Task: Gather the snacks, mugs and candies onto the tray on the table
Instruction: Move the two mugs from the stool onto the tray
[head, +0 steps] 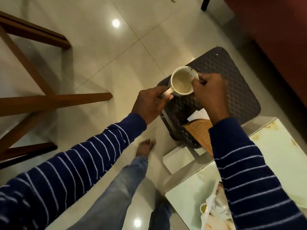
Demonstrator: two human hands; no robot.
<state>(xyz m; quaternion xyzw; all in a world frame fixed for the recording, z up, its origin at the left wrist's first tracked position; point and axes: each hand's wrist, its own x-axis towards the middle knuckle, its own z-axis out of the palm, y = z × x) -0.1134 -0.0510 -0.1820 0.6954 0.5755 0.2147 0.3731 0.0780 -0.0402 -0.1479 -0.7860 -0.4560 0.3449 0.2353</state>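
- Plastic bag (214,211) with a small yellow cup (203,208) is lying on the glass-topped table (272,146) at lower right of the frame, nearest the camera; contents otherwise unclear.
- Tan patterned tray (199,131) is sitting at the table's upper edge, partly hidden by the right sleeve, overlapping the dark woven stool (232,77).
- Left hand (149,103) is reaching out at frame centre, fingers and thumb pinching the handle of the cream mug (182,80).
- Right hand (211,92) is curling onto the mug's right rim, wrist bent down; hands close together.
- Mug is being held above the stool's upper-left corner, mouth up, apparently empty.
- Risk, judged: rim pinch is shallow; releasing either hand early could be tipping the mug onto the tiled floor (99,55).
- Risk, judged: tray is overhanging the table edge; off-centre placement could be tilting it.
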